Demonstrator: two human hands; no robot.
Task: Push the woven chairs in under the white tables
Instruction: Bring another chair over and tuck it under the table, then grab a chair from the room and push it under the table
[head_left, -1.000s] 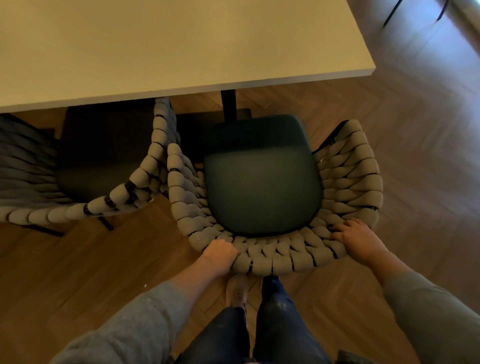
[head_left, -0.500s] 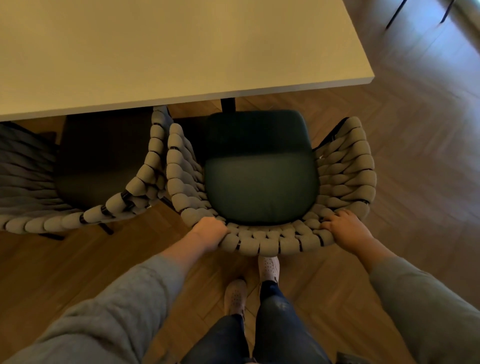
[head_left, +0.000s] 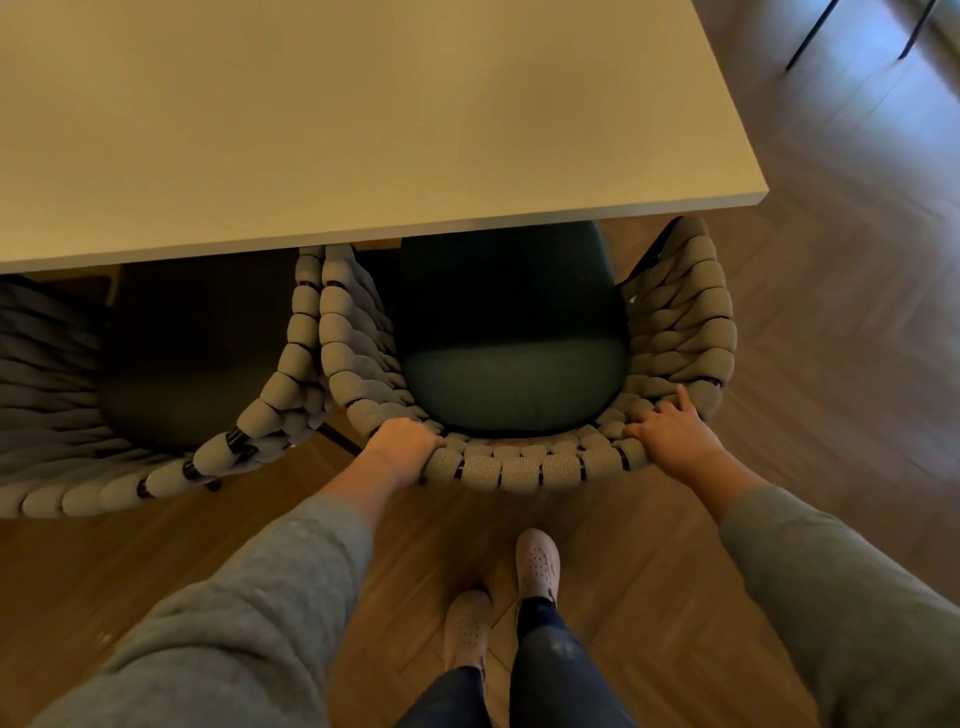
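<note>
1. At the near edge, two legs in dark trousers are standing on the wood floor (head_left: 857, 312), the right shoe (head_left: 537, 564) sitting ahead of the left shoe (head_left: 467, 629).
2. Two grey sleeves are reaching forward, the left sleeve (head_left: 234, 613) and the right sleeve (head_left: 831, 582), both arms stretching out toward the chair back.
3. The left hand (head_left: 402, 447) is gripping the top rim of the woven chair (head_left: 519, 467) at the left end of its back. Its fingers are lying close together and curling over the rim, with the tips hiding on the inner side.
4. The right hand (head_left: 670, 431) is holding the rim at the right end of the back. Its fingers are spreading slightly and bending over the woven bands, one finger pointing further up the side.
5. The woven chair is standing at the table's near right corner. The front of its dark green seat cushion (head_left: 511, 364) is lying under the tabletop edge, while the rear of the seat and the back are sticking out.
6. A second woven chair (head_left: 291, 395) is standing just to the left, its side pressing against or sitting just beside the first chair's; its seat is also lying partly under the tabletop.
7. The white table (head_left: 337, 130) is filling the far upper left.
8. Thin dark legs (head_left: 810, 34) are showing at the far top right.
</note>
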